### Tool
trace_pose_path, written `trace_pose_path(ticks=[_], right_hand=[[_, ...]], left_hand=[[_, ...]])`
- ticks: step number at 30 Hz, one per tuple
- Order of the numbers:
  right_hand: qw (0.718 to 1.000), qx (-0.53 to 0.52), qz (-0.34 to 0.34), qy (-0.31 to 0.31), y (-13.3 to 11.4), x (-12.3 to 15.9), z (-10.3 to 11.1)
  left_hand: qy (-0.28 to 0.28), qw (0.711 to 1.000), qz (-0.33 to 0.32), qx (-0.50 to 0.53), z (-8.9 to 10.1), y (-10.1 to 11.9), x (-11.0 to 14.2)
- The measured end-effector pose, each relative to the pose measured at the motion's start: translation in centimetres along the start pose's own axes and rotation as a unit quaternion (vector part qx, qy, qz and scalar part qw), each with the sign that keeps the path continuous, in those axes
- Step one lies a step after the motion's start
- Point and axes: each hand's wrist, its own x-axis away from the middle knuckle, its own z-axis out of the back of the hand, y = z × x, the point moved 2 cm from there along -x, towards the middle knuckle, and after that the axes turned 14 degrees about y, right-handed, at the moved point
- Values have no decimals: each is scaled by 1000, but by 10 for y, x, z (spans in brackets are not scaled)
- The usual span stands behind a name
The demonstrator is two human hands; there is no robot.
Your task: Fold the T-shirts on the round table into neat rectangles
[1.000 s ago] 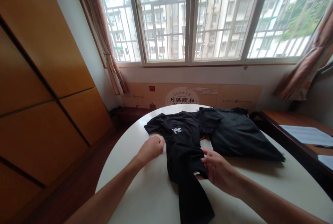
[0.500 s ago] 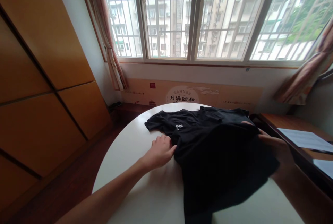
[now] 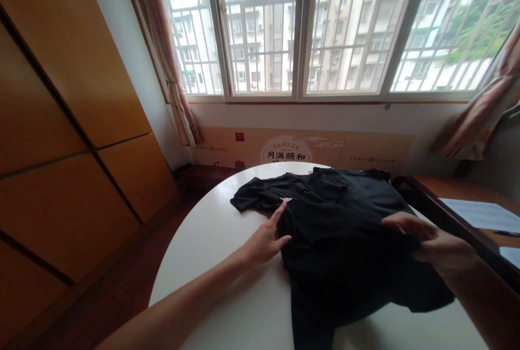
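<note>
A black T-shirt (image 3: pixel 345 231) with a small white print lies spread over a round white table (image 3: pixel 195 252), its lower part hanging toward me past the near side. My left hand (image 3: pixel 266 239) rests at the shirt's left edge, index finger stretched out to the white print and thumb apart on the cloth. Its other fingers are mostly hidden. On the right side, my right hand (image 3: pixel 424 236) has its fingers closed on a fold of the shirt, and some cloth droops below it.
A brown wooden desk (image 3: pixel 430 185) with white paper sheets (image 3: pixel 479 214) and a pen (image 3: pixel 506 233) stands right of the table. Wooden cabinets (image 3: pixel 81 203) line the left. Behind the table are a printed cardboard panel (image 3: pixel 365 149) and a barred window.
My right hand has come down and slightly left with the shirt, whose raised part now lies lower. My left hand has shifted right, its index finger now extended onto the print.
</note>
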Motion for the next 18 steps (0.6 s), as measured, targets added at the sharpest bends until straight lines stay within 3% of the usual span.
trace_pose_path(ticks=[3, 6, 9, 12, 15, 18], right_hand=[[999, -30, -22, -39, -3, 1, -13], [989, -95, -28, -106, -6, -1, -13], [981, -123, -32, -148, -9, -6, -3], [983, -78, -35, -160, -13, -8, 3], [988, -18, -21, -152, -21, -6, -1], [982, 32, -7, -187, -27, 2, -10]], left_hand=[[5, 999, 28, 33, -4, 4, 4], [31, 992, 90, 84, 1, 14, 6], [144, 965, 176, 127, 17, 26, 1], [243, 918, 240, 202, 41, 36, -7], [226, 882, 292, 292, 65, 42, -16], [174, 888, 294, 308, 87, 46, -19]])
